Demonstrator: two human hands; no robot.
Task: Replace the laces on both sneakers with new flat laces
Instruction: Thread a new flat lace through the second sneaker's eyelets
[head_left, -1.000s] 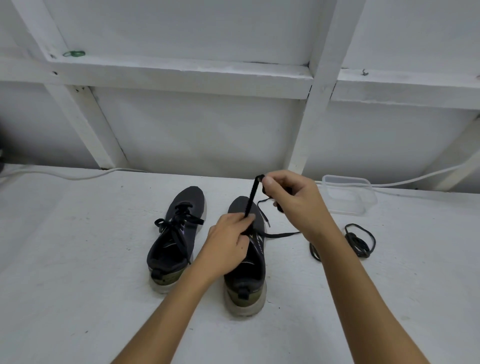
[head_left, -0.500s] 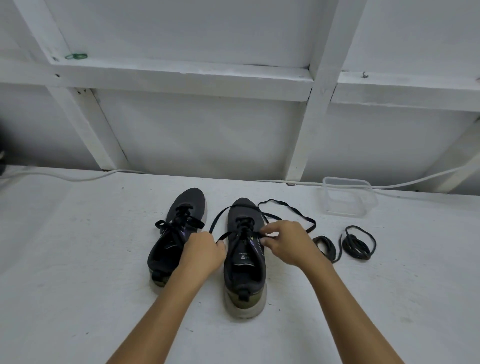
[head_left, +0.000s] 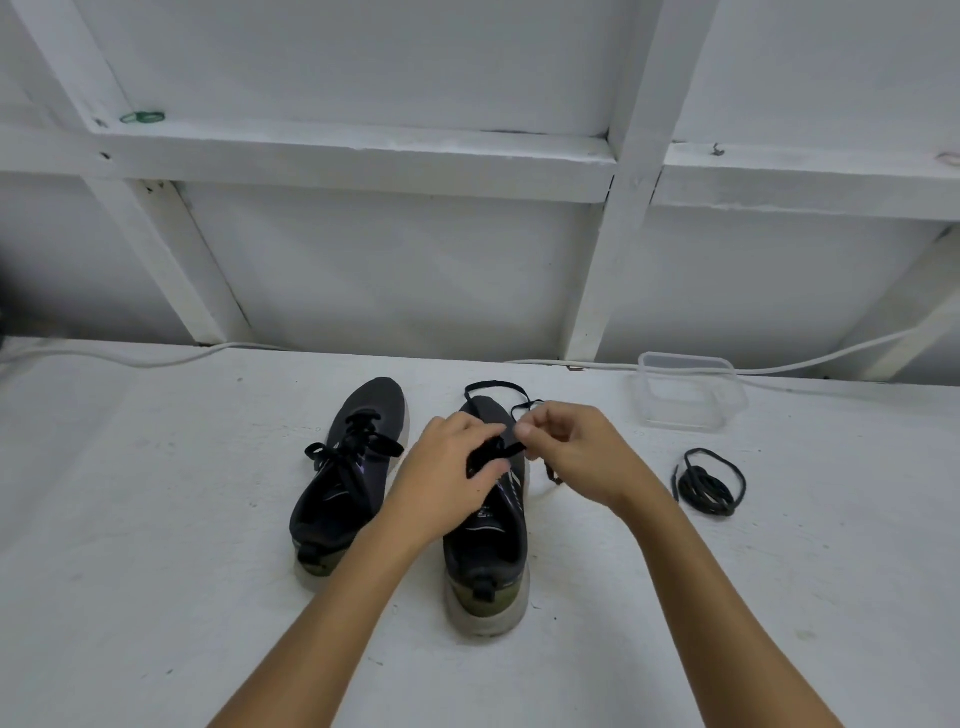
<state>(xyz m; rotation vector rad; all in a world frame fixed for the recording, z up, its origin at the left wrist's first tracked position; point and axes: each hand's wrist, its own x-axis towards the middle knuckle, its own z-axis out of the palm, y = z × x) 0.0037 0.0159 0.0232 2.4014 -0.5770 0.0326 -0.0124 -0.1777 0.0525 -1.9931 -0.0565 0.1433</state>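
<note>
Two black sneakers stand side by side on the white table, toes pointing away from me. The left sneaker (head_left: 345, 483) has its black lace tied in a bow. Over the right sneaker (head_left: 488, 551) both my hands meet. My left hand (head_left: 449, 478) holds the flat black lace (head_left: 496, 387) above the tongue. My right hand (head_left: 571, 449) pinches a strand of the same lace between thumb and finger. A loop of that lace lies past the toe. A bundle of old black laces (head_left: 709, 483) lies to the right.
A clear plastic container (head_left: 685, 392) stands at the back right of the table (head_left: 156, 519). A white cable (head_left: 156, 358) runs along the table's far edge under a white framed wall. A green rubber band (head_left: 143, 117) lies on the wall ledge.
My right hand came down from holding the lace up high, and both hands closed in over the right sneaker's lacing. The lace loop now lies past the toe.
</note>
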